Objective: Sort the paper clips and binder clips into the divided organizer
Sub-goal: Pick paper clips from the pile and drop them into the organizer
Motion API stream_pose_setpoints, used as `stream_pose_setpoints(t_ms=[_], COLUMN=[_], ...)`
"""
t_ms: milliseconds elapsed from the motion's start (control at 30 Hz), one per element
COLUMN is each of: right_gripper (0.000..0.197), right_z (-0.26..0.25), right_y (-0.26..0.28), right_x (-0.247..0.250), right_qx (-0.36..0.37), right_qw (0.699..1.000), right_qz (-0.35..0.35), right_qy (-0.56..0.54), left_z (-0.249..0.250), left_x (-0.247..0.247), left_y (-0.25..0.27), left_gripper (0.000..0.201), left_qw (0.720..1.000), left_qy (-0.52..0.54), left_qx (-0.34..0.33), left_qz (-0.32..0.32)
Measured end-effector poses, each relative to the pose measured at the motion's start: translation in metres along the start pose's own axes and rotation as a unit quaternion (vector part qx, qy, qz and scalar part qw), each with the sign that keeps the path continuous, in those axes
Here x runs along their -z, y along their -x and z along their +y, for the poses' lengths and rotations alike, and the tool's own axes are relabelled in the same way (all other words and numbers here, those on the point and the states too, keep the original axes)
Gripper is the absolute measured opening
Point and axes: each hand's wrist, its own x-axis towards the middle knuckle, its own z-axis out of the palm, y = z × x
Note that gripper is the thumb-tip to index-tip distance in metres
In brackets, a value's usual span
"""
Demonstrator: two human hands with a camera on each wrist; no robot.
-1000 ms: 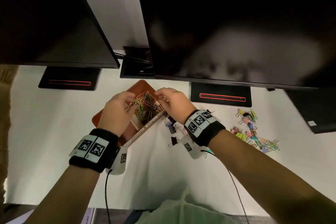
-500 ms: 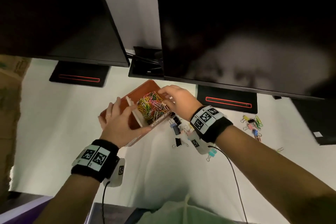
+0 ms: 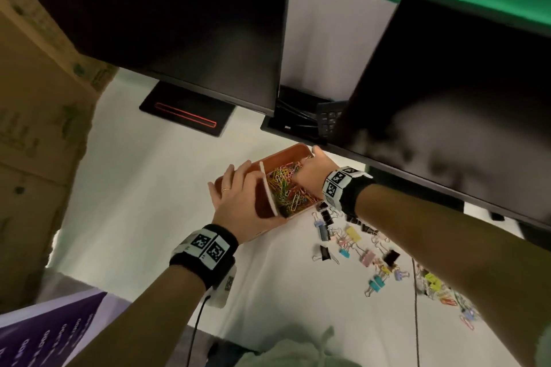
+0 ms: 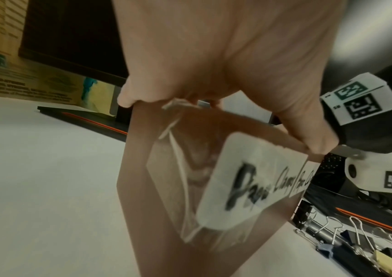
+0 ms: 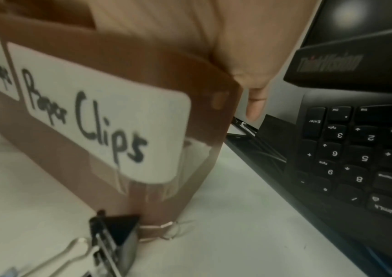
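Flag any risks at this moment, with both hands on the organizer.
The organizer looks tilted in the left hand, so the heaped paper clips might spill. Binder clips lie right against its near wall; setting it down may trap one. The right hand is among the clips and could flick some out.

**Organizer and clips on the white desk**

Brown divided organizer (image 3: 293, 155), tilted, white divider (image 3: 267, 188) across the middle, white labels on the near wall, one reading "Paper Clips" (image 5: 104, 120). Heap of coloured paper clips (image 3: 286, 188) in the right compartment. Binder clips (image 3: 354, 244), black and pastel, scattered just right of the organizer; one black binder clip (image 5: 116, 234) beside its wall. More paper clips (image 3: 459, 304) farther right.
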Motion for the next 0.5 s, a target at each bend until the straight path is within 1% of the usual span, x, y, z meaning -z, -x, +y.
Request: stream_pose_setpoints(t_ms=[133,267,333,400,433,500], right_gripper=[0.019,0.017,0.017,0.027,0.029,0.028], right_z=[-0.003,-0.002,0.001,0.005,0.008,0.013], right_y=[-0.004,-0.005,-0.004,0.0,0.004,0.017], right_x=[0.001,0.0,-0.002,-0.004,-0.005,-0.004], right_qx=[-0.018,-0.012,-0.012,-0.011,-0.014,-0.026], right_qw=[1.0,0.999,0.996,0.987,0.98,0.961], right_qz=[-0.004,-0.004,0.013,0.027,0.037,0.072], right_qy=[-0.016,-0.046,-0.093,-0.157,-0.194,-0.264], left_z=[-0.001,-0.004,-0.004,-0.005,-0.005,-0.005], left_x=[0.0,-0.004,-0.005,-0.005,-0.006,-0.006], left_y=[0.0,-0.001,-0.001,-0.001,-0.002,-0.002], left_gripper=[0.089,0.089,0.089,0.089,0.089,0.089], left_qw=[1.0,1.0,1.0,1.0,1.0,1.0], left_qy=[0.013,0.005,0.004,0.004,0.005,0.009], left_qx=[0.005,0.001,-0.001,-0.002,-0.002,-0.002], left_qz=[0.012,0.02,0.02,0.024,0.025,0.027])
